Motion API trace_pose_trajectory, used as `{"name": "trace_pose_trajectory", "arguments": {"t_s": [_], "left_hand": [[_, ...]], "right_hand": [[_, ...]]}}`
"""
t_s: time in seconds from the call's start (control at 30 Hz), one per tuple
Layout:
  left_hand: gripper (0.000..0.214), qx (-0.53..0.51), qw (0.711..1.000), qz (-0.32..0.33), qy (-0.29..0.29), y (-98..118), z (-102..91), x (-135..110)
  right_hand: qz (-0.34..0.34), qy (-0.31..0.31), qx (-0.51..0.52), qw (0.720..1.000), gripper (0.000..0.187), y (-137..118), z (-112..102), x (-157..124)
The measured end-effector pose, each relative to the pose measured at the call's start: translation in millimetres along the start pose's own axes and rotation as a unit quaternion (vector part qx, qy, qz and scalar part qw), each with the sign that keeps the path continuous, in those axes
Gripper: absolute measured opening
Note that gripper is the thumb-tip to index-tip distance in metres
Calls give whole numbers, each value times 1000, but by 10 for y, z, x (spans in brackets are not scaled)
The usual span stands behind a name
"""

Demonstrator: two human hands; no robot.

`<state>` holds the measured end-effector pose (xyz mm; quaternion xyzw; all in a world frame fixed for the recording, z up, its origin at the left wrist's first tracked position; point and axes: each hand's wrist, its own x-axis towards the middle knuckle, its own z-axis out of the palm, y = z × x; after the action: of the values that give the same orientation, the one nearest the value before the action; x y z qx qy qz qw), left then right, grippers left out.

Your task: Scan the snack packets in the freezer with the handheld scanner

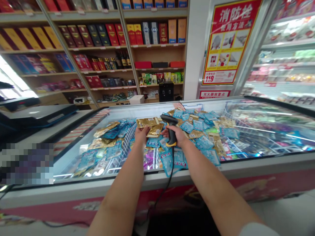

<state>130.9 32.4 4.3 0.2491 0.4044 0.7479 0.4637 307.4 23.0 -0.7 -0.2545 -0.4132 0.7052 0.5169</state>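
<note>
My left hand (142,133) is closed on the near edge of a gold foil packet (147,122), held flat above the chest freezer. In my right hand (177,135) is a black and yellow barcode scanner (172,131), its head angled toward the left. A black cable (169,182) hangs from the scanner's grip down over the freezer's front edge. Another gold packet (156,130) lies between my two hands. Under and around them is a heap of blue packets (203,142) and gold packets, piled over the freezer top.
A chest freezer (242,166) with glass lids spans the front, wire baskets (128,139) inside it. To the left stands a counter with a dark machine (36,114). Shelves (157,46) of boxes line the back wall. At right is a lit display cooler (285,62).
</note>
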Motion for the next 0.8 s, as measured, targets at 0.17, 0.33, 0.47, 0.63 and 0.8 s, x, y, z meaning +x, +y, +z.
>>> {"name": "trace_pose_trajectory", "arguments": {"t_s": [0.17, 0.33, 0.47, 0.63, 0.8], "left_hand": [[24, 14, 1000, 27, -6, -5, -34, 26], [31, 14, 999, 45, -5, 3, -42, 36], [30, 13, 999, 44, -12, 24, -28, 12], [31, 12, 999, 32, -4, 28, -20, 6], [34, 18, 1000, 25, 2, 22, -23, 35]], "right_hand": [[-9, -17, -16, 1000, 19, -4, 16, -23], [-12, -25, -28, 999, 24, -1, 16, -18], [-23, -34, -33, 999, 25, 20, -7, -4], [-21, -40, -47, 998, 27, 4, -2, -24], [-22, -45, -53, 997, 29, -10, 1, -33]]}}
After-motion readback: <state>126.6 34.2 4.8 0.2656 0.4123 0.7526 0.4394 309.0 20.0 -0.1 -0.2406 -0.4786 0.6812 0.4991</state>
